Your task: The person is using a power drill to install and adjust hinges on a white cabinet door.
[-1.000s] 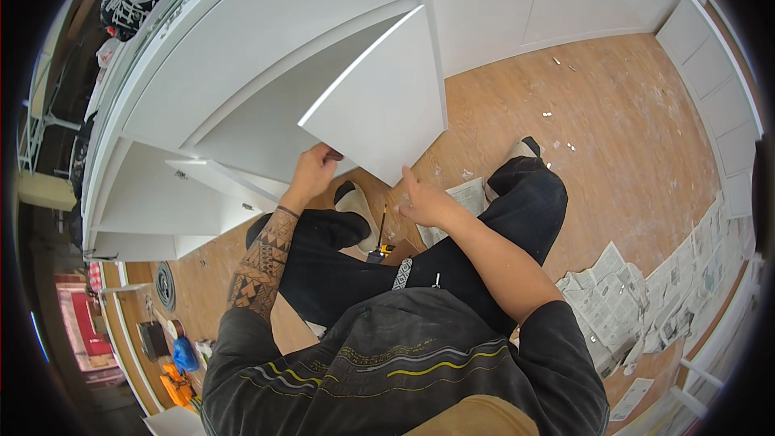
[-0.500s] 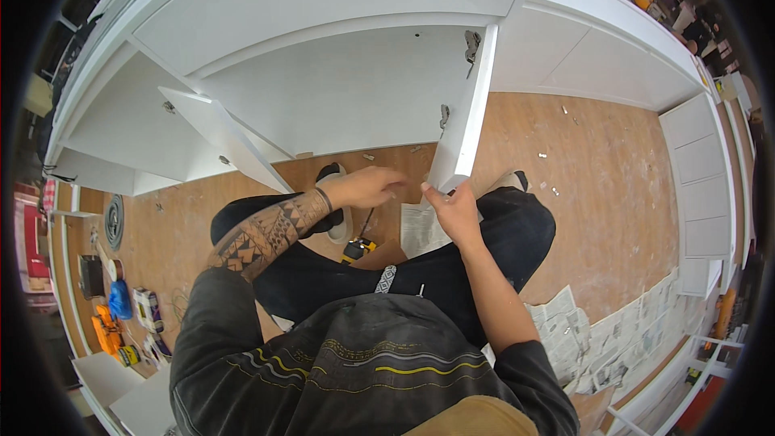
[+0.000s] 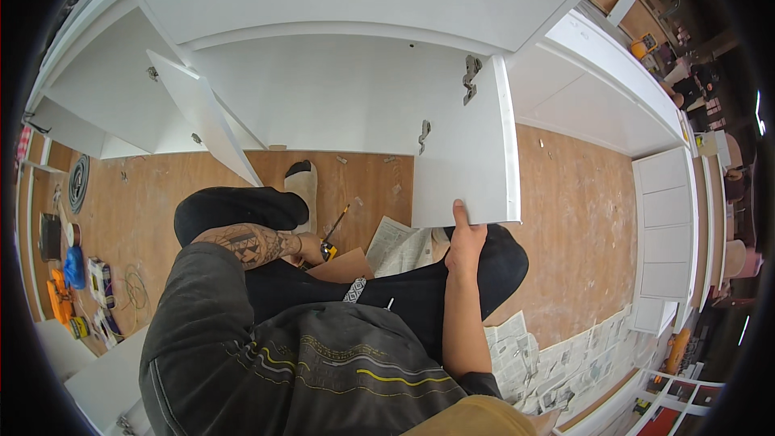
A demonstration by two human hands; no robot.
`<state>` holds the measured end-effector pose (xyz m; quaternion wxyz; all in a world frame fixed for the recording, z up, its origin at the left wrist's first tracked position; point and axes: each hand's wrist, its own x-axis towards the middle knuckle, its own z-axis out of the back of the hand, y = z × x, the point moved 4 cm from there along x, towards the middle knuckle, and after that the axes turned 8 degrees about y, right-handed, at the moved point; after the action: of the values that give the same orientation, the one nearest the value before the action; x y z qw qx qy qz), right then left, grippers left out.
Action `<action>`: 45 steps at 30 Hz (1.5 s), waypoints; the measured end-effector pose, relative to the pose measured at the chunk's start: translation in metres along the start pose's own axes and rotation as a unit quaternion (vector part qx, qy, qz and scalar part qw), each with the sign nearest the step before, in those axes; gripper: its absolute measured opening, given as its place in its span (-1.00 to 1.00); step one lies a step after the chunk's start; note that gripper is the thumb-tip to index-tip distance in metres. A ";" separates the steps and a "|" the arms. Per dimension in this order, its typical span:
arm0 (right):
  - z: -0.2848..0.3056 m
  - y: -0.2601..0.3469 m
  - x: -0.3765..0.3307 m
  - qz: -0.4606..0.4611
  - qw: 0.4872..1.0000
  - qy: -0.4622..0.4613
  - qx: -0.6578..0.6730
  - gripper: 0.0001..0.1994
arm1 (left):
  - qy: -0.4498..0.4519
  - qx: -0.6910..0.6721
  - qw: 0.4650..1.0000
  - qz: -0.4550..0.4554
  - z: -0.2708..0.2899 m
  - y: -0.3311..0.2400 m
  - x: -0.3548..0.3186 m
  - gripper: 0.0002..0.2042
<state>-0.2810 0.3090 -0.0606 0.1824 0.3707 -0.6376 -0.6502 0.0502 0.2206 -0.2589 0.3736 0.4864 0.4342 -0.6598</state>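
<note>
A white cabinet door (image 3: 468,157) stands out from the cabinet toward me, with two metal hinges (image 3: 471,79) on its inner face. My right hand (image 3: 466,246) grips the door's near edge; the thumb lies on the inner face and the other fingers are mostly hidden behind. By my left thigh, my left hand (image 3: 307,249) is closed around a yellow and black drill driver (image 3: 328,251) with a long thin bit pointing away from me. Part of its body and some of my fingers are out of sight.
A second white door (image 3: 202,117) hangs ajar on the left of the open cabinet (image 3: 323,97). Newspaper sheets (image 3: 395,242) lie between my legs and at the right. Several tools, among them a blue bag (image 3: 74,266), sit at far left. White drawers (image 3: 666,210) stand right.
My left hand has moved from near the door down and left to the drill driver. The door's inner face now shows more broadly, with my right hand still on its edge. The view has shifted.
</note>
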 end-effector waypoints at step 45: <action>-0.175 0.069 0.066 -0.126 0.982 0.109 0.089 -0.65 | -0.173 -0.121 0.847 -0.488 0.210 -0.064 -0.187 -0.45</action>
<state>-0.2157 0.1321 0.0043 0.1341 0.5315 -0.6176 -0.5640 -0.0287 0.0594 -0.0334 0.1281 0.0413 0.6203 -0.7728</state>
